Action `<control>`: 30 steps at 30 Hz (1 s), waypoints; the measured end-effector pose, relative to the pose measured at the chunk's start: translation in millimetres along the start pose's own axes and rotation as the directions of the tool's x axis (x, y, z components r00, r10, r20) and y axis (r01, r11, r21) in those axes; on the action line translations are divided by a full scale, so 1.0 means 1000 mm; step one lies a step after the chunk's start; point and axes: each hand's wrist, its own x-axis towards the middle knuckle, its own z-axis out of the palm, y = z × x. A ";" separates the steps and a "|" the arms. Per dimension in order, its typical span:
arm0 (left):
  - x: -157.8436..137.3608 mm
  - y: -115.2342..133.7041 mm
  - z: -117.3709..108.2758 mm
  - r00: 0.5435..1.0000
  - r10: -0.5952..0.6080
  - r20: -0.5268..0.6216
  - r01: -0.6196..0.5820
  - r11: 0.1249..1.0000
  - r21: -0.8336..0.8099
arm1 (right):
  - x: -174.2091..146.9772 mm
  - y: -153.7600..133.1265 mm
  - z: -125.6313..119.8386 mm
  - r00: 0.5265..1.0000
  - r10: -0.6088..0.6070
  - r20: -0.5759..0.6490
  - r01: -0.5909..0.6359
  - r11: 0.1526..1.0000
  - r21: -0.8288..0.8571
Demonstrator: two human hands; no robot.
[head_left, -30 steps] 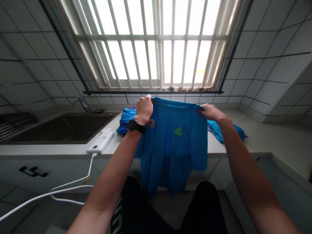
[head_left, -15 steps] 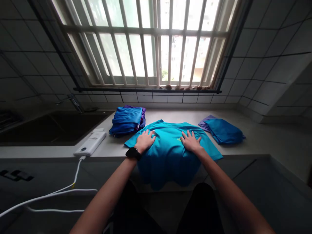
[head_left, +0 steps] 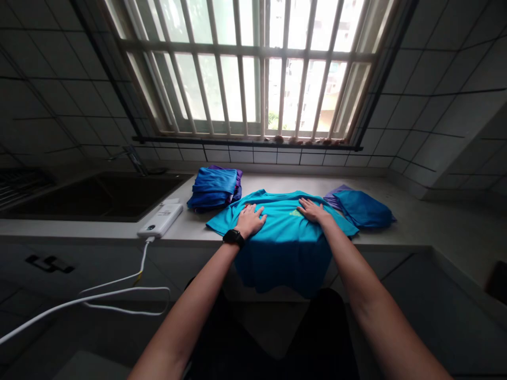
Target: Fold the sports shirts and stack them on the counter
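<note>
Left hand (head_left: 251,220), fingers spread, is resting on a turquoise shirt (head_left: 283,253) draping off the counter (head_left: 194,228); right hand (head_left: 313,210) — fingers seemingly parted, light being dim — is lying flat. Even, outward pressure would be smoothing best.

on the counter (head_left: 420,221): power bank (head_left: 161,220), clothes stack (head_left: 214,187), blue shirt (head_left: 283,248) partly overhanging, folded garments (head_left: 364,208).

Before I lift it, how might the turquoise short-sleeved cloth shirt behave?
The turquoise cloth shirt is probably floppy, as its lower part drapes over the front edge of the white counter. It looks thin, so likely light for its size. Pushed toward that edge, it might slide off, since much of it overhangs.
</note>
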 end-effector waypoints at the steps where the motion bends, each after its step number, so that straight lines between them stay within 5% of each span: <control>1: 0.001 -0.003 0.003 1.000 0.003 0.007 -0.002 1.000 -0.021 | -0.001 -0.001 -0.004 1.000 -0.003 -0.005 0.003 1.000 0.006; 4: 0.007 -0.015 0.007 1.000 0.019 0.020 -0.017 0.997 -0.080 | -0.011 -0.013 -0.003 0.998 0.040 -0.038 -0.040 0.999 0.007; 9: 0.020 -0.026 0.014 1.000 0.030 -0.001 -0.029 0.994 -0.110 | -0.036 -0.026 0.023 0.936 0.351 -0.002 -0.351 0.936 0.038; 23: 0.021 -0.031 0.021 0.996 0.039 -0.085 -0.045 0.997 -0.069 | -0.001 0.012 0.012 0.990 0.138 0.011 -0.138 0.990 -0.002; 30: 0.028 -0.035 0.029 0.995 0.024 -0.100 -0.030 0.998 -0.055 | -0.021 0.031 0.000 0.949 0.082 -0.304 -0.042 0.990 0.136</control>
